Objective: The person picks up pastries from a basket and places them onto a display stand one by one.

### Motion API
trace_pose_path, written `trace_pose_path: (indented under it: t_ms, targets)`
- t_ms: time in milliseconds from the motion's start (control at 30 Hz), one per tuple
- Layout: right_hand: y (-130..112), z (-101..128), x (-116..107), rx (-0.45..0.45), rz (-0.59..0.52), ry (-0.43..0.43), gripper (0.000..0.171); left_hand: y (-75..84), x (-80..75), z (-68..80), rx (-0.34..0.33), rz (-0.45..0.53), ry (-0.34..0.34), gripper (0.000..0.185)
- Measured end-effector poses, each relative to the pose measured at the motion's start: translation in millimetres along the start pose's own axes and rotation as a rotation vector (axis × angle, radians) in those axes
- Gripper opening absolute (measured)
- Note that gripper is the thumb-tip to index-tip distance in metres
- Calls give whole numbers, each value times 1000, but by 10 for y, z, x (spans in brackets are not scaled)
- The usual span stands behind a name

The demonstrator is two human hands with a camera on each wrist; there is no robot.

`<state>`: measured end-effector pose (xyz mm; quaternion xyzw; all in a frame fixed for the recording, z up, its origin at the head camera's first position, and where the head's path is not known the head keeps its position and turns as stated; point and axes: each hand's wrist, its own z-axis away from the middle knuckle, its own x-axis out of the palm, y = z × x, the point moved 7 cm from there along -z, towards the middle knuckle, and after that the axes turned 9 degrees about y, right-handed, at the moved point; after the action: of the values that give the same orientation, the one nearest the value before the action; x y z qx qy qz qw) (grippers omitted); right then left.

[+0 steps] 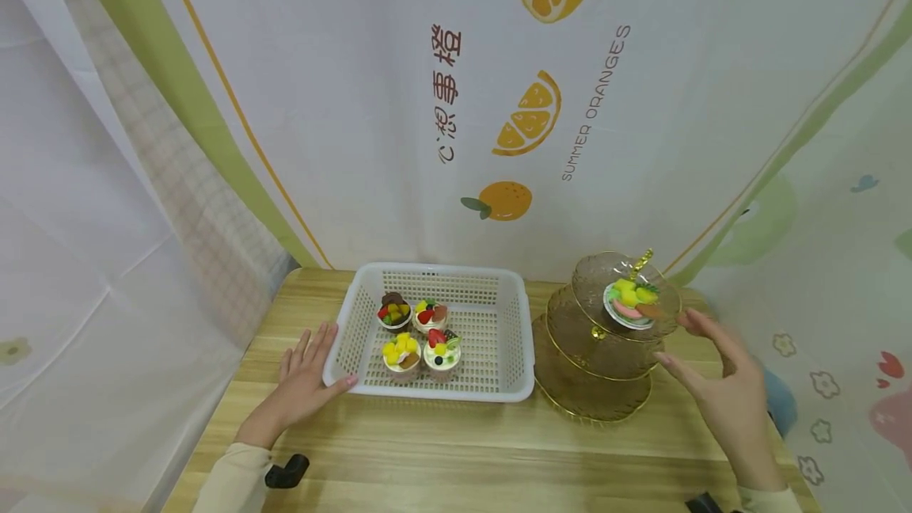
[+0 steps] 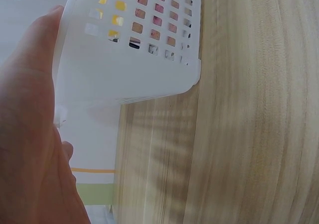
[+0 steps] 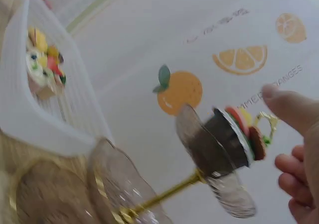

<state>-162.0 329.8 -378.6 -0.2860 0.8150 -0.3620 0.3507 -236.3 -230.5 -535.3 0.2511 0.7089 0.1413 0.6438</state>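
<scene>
Fingers of the left hand (image 1: pixel 302 382) lie flat against the basket (image 1: pixel 342 343); right hand (image 1: pixel 716 382), relaxed, seemingly clear of the tiered stand (image 1: pixel 584 355).

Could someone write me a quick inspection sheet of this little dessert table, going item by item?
Surface: wooden table, light grain, bare at the front.
Job's things: white basket holding four cupcakes; three-tier glass stand with gold rims, one cupcake on its top tier.
Clutter: nothing seen.
Hands: left hand rests flat against the basket's left corner; right hand hovers open beside the stand, apparently not touching it.
Cables: nothing seen; dark wrist straps only.
Surroundings: white cloth backdrop printed with oranges and "SUMMER ORANGES".
</scene>
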Motion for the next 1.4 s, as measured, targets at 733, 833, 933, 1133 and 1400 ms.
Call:
trace_pose_path:
  t_ms: [733, 833, 933, 1133, 1400]
  targets:
    - [-283, 262, 2454, -59, -111, -496, 64, -34, 31, -21, -10, 12, -8, 99]
    - [-225, 152, 2870, -44, -69, -604, 67, -31, 31, -23, -9, 24, -4, 99]
    - [-150, 87, 3207, -52, -38, -676, 67, -20, 26, -26, -11, 29, -3, 99]
    - [84, 116, 3676, 25, 10, -824, 67, 3, 14, -29, -9, 22, -1, 99]
    - [357, 196, 3963, 112, 43, -893, 76, -8, 24, -34, -16, 7, 0, 99]
